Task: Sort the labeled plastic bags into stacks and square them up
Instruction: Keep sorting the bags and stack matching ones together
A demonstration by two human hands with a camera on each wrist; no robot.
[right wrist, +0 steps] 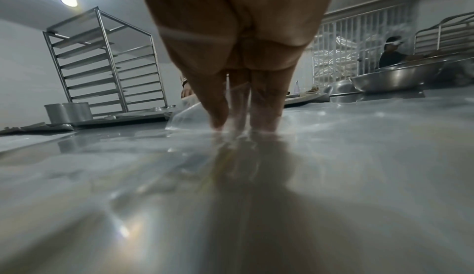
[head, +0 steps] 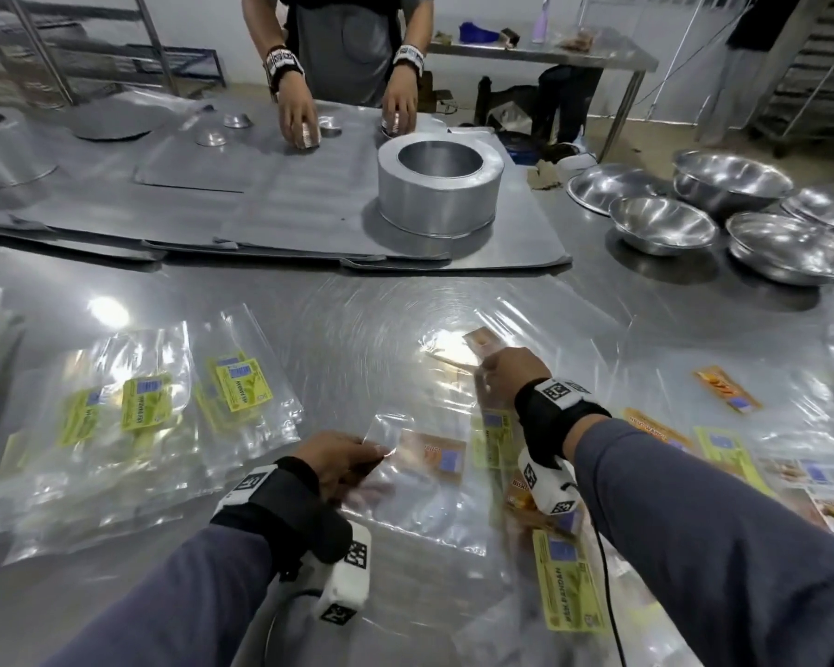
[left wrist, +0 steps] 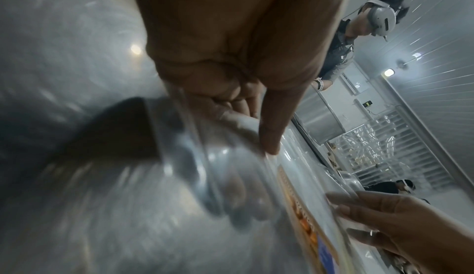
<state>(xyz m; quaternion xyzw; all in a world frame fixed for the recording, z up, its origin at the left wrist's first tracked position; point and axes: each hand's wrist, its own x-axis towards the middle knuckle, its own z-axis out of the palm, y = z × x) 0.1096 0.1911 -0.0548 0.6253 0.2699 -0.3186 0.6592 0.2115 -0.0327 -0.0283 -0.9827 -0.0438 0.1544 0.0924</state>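
Labeled plastic bags lie scattered over the steel table (head: 357, 300), filling the lower half of the head view. Left hand (head: 335, 462) at lower centre pinches the corner of an orange-label bag (head: 424, 466): thumb on top, fingers curled underneath, bag lifted slightly off the table. Left wrist view confirms it: thumb (left wrist: 277, 120) presses clear film against the curled fingers, orange label edge running toward lower right.

Right hand (head: 509, 373) sits right of centre, knuckles up, fingers curled down onto a clear bag with a brownish label (head: 480, 341) just above it. Right wrist view shows fingertips (right wrist: 218, 116) pressing film onto the table; blurred, so cannot tell whether it grips the bag or only presses.

Below the right wrist: an overlapped pile of mixed bags, including a green-label bag (head: 571, 582) at lower right reading "PANDAN". Further right, more orange and green labels spread loosely toward the frame edge.

Left side of frame: green-label bags (head: 242, 385) in rough overlapping stacks, edges not aligned.

Upper half: grey mats with a round metal tin (head: 439, 185) at centre, steel bowls (head: 663, 223) upper right. A second person (head: 343, 45) stands at top centre, both hands on small metal cups.
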